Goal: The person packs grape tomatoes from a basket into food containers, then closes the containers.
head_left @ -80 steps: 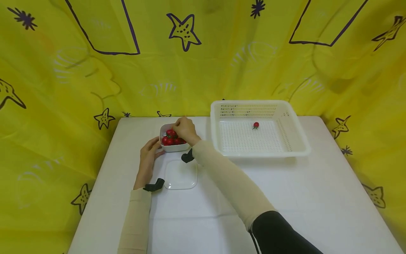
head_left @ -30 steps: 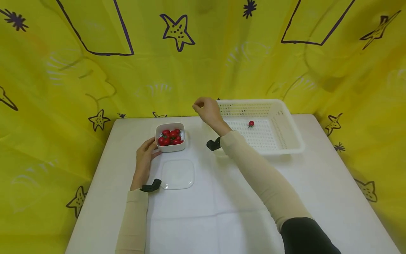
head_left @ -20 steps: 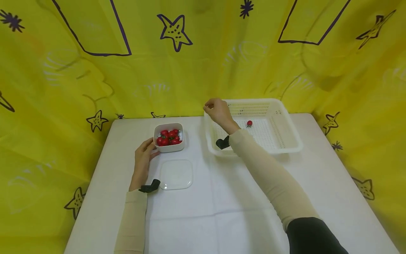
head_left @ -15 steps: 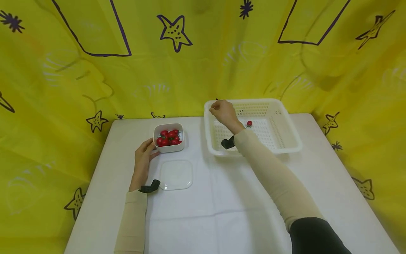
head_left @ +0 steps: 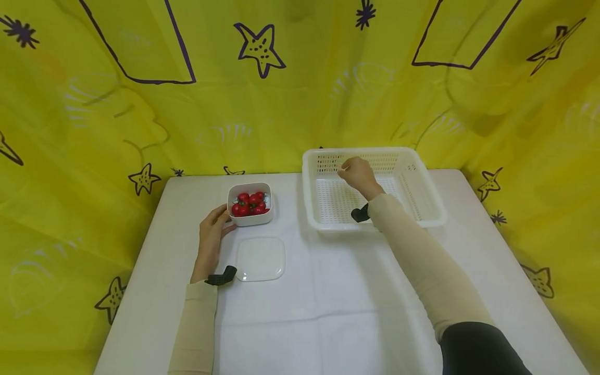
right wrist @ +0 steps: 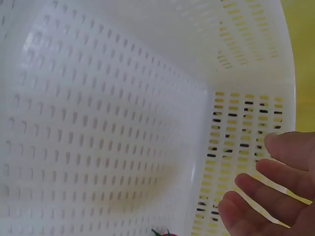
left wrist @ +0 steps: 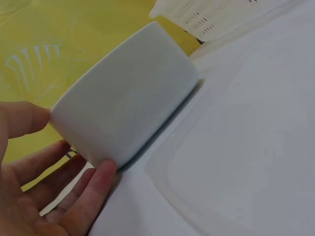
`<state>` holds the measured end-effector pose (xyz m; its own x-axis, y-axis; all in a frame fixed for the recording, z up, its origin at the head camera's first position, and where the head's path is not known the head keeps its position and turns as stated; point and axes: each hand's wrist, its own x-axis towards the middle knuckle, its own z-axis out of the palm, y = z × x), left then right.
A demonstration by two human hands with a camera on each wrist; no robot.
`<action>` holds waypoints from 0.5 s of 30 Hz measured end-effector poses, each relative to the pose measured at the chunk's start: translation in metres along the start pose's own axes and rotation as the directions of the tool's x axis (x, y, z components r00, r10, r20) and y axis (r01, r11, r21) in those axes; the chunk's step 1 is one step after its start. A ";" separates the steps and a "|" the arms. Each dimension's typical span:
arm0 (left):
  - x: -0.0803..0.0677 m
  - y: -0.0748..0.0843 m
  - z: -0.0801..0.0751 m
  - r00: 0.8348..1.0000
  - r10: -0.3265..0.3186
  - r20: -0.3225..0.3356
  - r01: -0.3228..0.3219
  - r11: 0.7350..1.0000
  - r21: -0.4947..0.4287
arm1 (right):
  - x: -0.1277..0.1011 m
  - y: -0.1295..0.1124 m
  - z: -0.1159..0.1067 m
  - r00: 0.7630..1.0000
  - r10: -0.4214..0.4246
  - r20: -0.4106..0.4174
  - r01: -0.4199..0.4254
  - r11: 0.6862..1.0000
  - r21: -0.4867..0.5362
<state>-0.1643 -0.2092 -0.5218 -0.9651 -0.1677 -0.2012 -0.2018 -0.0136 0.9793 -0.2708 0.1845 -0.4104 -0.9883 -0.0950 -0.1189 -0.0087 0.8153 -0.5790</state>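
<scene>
My left hand holds the near left corner of a white square container. In the left wrist view one fingertip touches its rim and another presses low on its side. Several red cherry tomatoes with green stems lie inside. My right hand is over the white perforated basket. Its fingers are loosely bent and apart in the right wrist view, with nothing between them. A tomato in the basket barely shows at the bottom edge there; the head view has it hidden behind the right hand or forearm.
A clear square lid lies flat on the white tablecloth, just in front of the container. Behind the table hangs a yellow curtain with drawn stars. The basket stands at the back right, near the table's far edge.
My right hand left the tomato container and moved right, over the basket, and lower over it lately. The tomato in the basket became covered from the head view. My left hand stayed at the container.
</scene>
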 end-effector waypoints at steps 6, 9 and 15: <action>-0.001 -0.001 -0.001 1.000 0.002 -0.001 -0.002 1.000 -0.007 | -0.002 0.017 -0.008 0.996 0.070 0.052 -0.069 0.997 -0.020; -0.001 -0.001 -0.002 1.000 0.000 0.003 0.000 1.000 0.002 | -0.004 0.024 -0.013 0.991 0.117 0.071 -0.117 0.993 0.000; 0.000 -0.001 -0.002 1.000 0.004 0.008 -0.004 1.000 0.020 | -0.004 0.041 -0.016 0.988 0.135 0.075 -0.133 0.990 -0.042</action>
<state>-0.1641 -0.2109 -0.5232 -0.9671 -0.1599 -0.1978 -0.2015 0.0069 0.9795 -0.2697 0.2279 -0.4208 -0.9662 -0.0263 -0.2564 0.1160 0.8439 -0.5239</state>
